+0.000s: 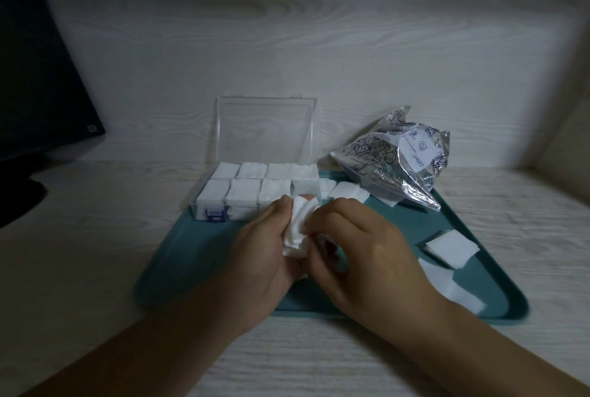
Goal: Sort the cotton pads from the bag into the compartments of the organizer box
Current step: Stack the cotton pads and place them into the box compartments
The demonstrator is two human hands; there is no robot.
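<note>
Squaring up a small stack of cotton pads (295,230), left hand (265,256) and right hand (360,249) are both pinching it just near of the organizer box (255,192), probably so it's fitting a compartment.

Both forearms reach in from the lower edge, converging toward the middle. The left hand (266,246) lies with its back turned up and to the left, fingers curled inward, the thumb stretched forward along the top. The right hand (357,246) sits just beside it, back facing up, knuckles raised, its fingers bent down and toward the left hand. The two hands meet at their fingertips, both pinching the same small stack of cotton pads (297,230) between them. Both wrists are roughly straight, and the bare forearms run back to the lower corners.
</note>
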